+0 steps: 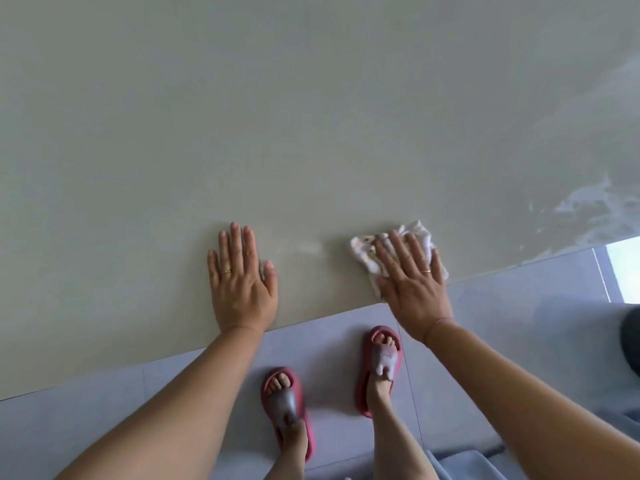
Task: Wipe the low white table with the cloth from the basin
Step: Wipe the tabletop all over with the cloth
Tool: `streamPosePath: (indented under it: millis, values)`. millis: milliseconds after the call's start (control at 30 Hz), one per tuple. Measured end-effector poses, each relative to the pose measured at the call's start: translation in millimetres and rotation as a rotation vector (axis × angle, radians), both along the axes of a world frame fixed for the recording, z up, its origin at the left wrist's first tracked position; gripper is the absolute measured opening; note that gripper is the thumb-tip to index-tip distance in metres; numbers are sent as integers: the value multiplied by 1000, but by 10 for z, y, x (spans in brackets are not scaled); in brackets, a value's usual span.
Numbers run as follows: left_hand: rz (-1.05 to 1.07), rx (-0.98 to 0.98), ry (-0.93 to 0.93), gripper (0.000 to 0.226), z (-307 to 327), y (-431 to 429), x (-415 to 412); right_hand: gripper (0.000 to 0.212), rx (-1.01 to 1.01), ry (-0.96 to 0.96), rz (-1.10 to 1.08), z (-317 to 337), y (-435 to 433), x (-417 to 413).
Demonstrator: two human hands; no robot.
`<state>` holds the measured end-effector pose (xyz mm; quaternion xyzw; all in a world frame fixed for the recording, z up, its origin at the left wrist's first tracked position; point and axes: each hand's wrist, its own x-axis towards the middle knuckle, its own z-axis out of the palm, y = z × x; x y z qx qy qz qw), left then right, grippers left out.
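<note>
My right hand presses flat, fingers spread, on the white cloth near the counter edge. My left hand rests flat beside it. Wet streaks lie beyond my right hand; red slippers stand below.

Much of the white cloth lies hidden beneath the flat right hand, only crumpled edges showing around it. The low white table runs out of frame at 9, 12 and 3 o'clock, while a dark rounded object at 4 o'clock is cut by the edge and cannot be identified; both forearms leave the frame toward 6 o'clock
</note>
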<state>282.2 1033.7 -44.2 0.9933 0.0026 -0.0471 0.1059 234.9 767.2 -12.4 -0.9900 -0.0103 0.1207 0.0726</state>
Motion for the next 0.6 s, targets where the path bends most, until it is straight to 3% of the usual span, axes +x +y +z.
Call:
streamPosePath:
  millis: [100,167,267,333,400,467,600]
  values:
    - [16,5,-5,62,28,-39,1,57,40,11,-302,-24,-61,30]
    - [26,11,6,63,70,-71,-3,58,82,13,-356,-62,301,1]
    - [62,17,25,63,188,-239,44,59,111,-17,50,-86,649,-179]
    - [41,10,22,64,269,-443,133,57,108,-59,331,-105,386,-122]
    - [15,-22,-4,63,316,-677,279,55,59,-74,434,-97,-50,40]
    - [8,-51,-18,60,314,-882,443,54,28,-31,278,-73,-496,186]
    - [16,-69,60,63,172,-1128,572,59,74,3,-265,-46,-701,319]
